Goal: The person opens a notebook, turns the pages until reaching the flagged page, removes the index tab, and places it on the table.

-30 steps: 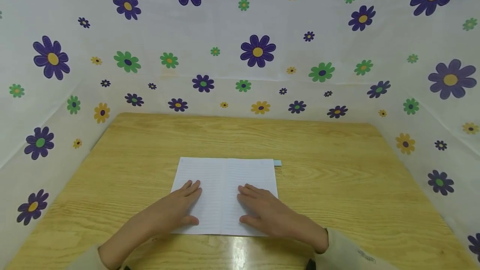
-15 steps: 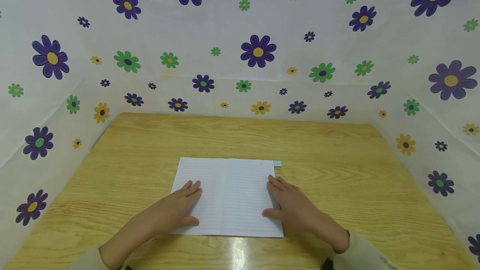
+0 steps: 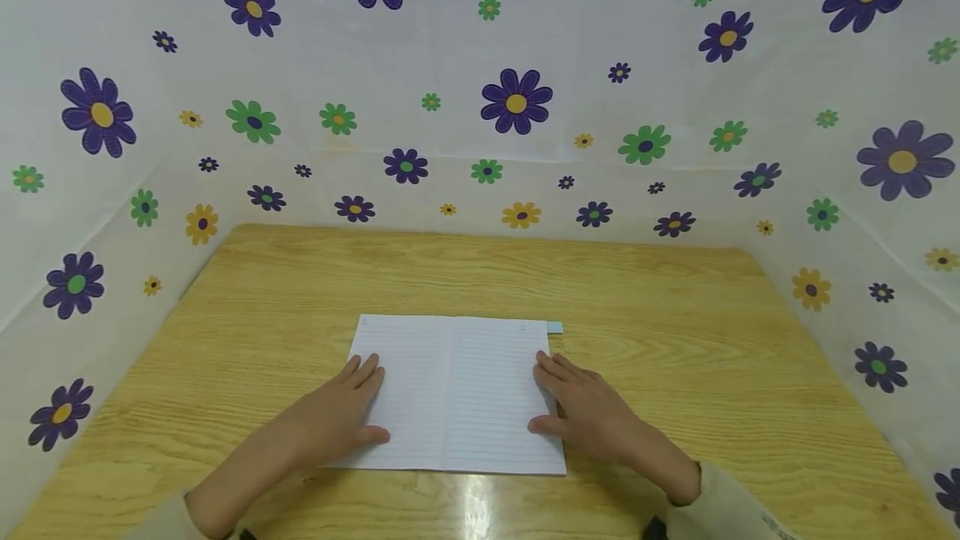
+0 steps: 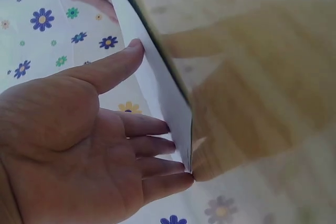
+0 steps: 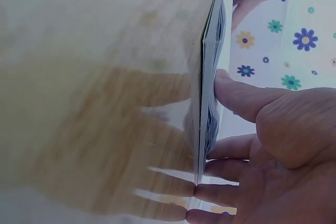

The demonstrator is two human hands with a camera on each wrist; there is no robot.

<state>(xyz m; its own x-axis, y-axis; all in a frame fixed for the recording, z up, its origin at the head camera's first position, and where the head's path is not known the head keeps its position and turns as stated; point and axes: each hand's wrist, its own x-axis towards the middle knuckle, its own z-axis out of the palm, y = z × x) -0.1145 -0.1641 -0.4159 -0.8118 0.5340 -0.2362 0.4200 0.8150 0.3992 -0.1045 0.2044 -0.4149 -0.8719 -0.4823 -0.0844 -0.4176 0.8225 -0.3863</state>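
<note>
An open notebook (image 3: 487, 390) with white lined pages lies flat on the wooden table. My left hand (image 3: 337, 415) rests on the outer part of its left page, fingers straight and thumb spread toward the fold. On the right page's outer edge lies my right hand (image 3: 588, 411), also with straight fingers. In the left wrist view, the thumb and fingertips of the left hand (image 4: 89, 145) touch the thin page side. The right wrist view shows the right hand (image 5: 268, 156) against a thicker stack of pages (image 5: 210, 93).
A pale blue tab (image 3: 555, 327) sticks out at the notebook's upper right corner. The glossy wooden table (image 3: 675, 315) extends around the notebook. White cloth (image 3: 442, 40) printed with flowers encloses the table at the back and both sides.
My right hand has slid rightward from mid-page to the outer edge of the right page, then stayed there. My left hand has moved slightly left toward the left page's outer edge.
</note>
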